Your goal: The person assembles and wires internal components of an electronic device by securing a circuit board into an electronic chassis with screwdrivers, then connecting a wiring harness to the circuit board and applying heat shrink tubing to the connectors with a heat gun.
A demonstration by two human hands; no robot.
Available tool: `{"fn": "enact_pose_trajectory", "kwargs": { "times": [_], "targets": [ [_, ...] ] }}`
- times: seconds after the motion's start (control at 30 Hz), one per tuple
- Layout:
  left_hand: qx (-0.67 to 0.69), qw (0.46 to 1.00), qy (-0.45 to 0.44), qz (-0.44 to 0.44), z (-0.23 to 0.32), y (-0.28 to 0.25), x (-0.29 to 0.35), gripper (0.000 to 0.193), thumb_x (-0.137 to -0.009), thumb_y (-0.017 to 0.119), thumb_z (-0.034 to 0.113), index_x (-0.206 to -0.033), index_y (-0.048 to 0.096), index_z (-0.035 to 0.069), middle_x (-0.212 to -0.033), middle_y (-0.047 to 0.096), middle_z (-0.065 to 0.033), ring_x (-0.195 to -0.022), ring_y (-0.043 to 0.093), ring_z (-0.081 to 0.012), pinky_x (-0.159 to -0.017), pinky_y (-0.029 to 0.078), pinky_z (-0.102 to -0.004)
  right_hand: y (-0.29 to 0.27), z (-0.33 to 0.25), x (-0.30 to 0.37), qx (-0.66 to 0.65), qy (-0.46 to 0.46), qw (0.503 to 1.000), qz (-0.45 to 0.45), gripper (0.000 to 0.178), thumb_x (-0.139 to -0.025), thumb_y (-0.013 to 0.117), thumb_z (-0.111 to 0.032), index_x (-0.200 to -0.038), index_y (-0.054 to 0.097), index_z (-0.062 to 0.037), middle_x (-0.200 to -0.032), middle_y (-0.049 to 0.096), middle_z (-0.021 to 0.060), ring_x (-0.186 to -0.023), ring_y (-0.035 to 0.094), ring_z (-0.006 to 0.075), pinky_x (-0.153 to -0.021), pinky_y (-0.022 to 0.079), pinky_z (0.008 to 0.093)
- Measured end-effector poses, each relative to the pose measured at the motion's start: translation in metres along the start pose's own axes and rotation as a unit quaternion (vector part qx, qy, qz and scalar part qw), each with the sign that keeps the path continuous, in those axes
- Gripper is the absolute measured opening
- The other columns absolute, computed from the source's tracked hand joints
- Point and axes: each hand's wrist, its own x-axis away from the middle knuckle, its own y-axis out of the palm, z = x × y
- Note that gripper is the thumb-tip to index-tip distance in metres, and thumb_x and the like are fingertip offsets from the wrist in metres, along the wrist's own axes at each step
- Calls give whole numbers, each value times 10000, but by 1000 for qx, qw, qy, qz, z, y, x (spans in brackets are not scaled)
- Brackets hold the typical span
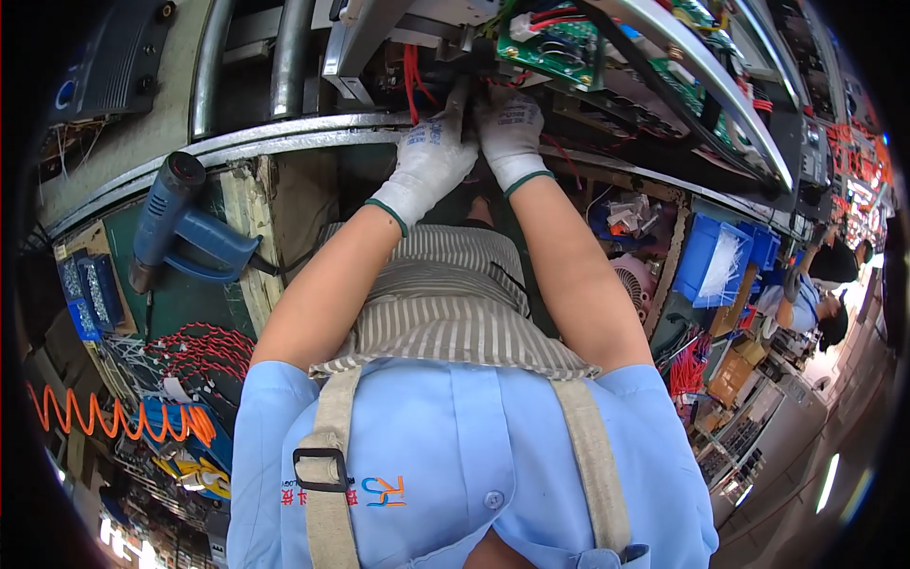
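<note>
Both my hands wear white gloves with green cuffs and reach to the near edge of an open equipment chassis (349, 59). My left hand (431, 156) is closed, its fingers pointing into the shadow under the chassis, beside a bundle of red wires (411, 81). Just to its right, my right hand (512, 128) is closed too, its fingers curled below a green circuit board (559, 57) with plugged-in wires. The fingertips of both hands are in shadow, so what they grip does not show.
A blue heat gun (199, 228) lies at the left, near twisted red-black wires (204, 353) and a coiled orange air hose (123, 417). Steel rollers (289, 62) lie beyond the metal rail. Blue bins (706, 256) stand at the right; farther off is another person (806, 303).
</note>
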Motion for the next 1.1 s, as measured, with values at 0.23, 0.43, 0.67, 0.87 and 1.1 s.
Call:
{"fn": "enact_pose_trajectory", "kwargs": {
  "times": [0.23, 0.43, 0.67, 0.87, 1.1],
  "targets": [
    [161, 987, 20, 19, -20, -3, 78, 432, -923, 563, 278, -1291, 547, 53, -1120, 668, -206, -1066, 623, -387, -916, 493, -457, -14, 13, 15, -108, -47, 993, 20, 315, -946, 514, -352, -1149, 646, -150, -1074, 687, 168, -1000, 653, 348, -863, 511, 480],
    [112, 946, -262, 152, -125, 58, 233, 295, -955, 567, 210, -1182, 629, 32, -1065, 690, -164, -1010, 666, -262, -876, 513, -353, -10, 54, 7, -140, -247, 958, 44, 521, -956, 527, -370, -1381, 504, -70, -1333, 569, 209, -1191, 577, 358, -1007, 465, 434],
    [33, 751, -660, -10, -124, 283, 353, 367, -845, 561, 344, -1094, 666, 96, -1113, 679, -212, -1070, 644, -373, -915, 513, -494, -61, 65, -36, -131, -445, 883, -69, 494, -956, 589, -257, -1396, 482, -57, -1370, 546, 191, -1245, 545, 340, -1027, 442, 411],
    [21, 829, -555, -73, -94, 422, 282, 592, -896, 506, 444, -1413, 441, 163, -1482, 424, -101, -1414, 338, -315, -1048, 342, -621, -50, 103, -49, -39, -495, 867, -43, 454, -915, 648, -207, -1313, 551, -12, -1285, 586, 216, -1182, 553, 378, -1015, 432, 441],
    [145, 837, -471, -238, -148, 462, 261, 604, -896, 492, 468, -1456, 389, 268, -1561, 323, -122, -1439, 286, -343, -1047, 214, -745, -52, 107, -46, -55, -449, 892, -5, 379, -846, 702, -149, -1176, 623, 19, -1094, 631, 197, -1041, 589, 365, -926, 457, 446]
  ]
}}
